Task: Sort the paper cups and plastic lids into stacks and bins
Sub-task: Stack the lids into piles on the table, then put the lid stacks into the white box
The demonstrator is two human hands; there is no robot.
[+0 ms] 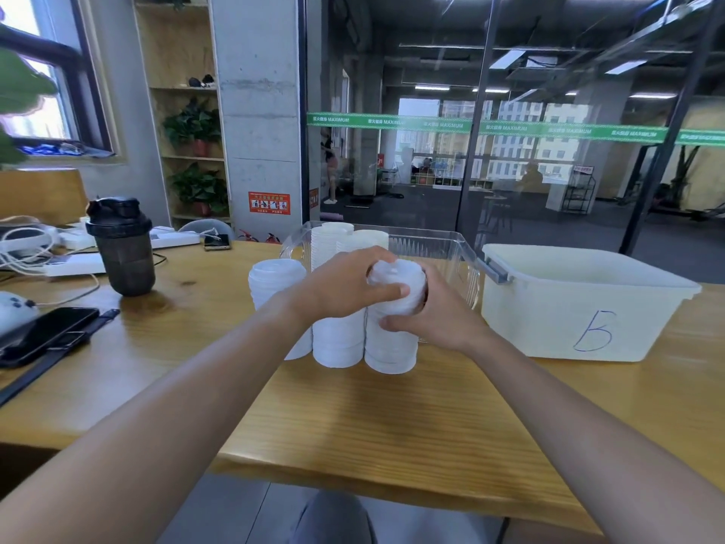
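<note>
Three stacks of white plastic lids stand side by side on the wooden table: a left stack [274, 284], a middle stack [337, 343] and a right stack [390, 347]. My left hand [349, 284] grips the top lids [392, 274] of the right stack from the left and above. My right hand [435, 312] clasps the same stack from the right, fingers curled around its front. Behind them a clear plastic bin [455, 253] holds more stacks of white lids [333, 241]. A white bin marked "B" [580, 308] stands to the right.
A dark shaker bottle [121, 245] stands at the left. A phone [43, 335], cables and white boxes [70, 265] crowd the table's left side. The table's front edge [353, 480] runs close to my lap. A glass wall is behind the bins.
</note>
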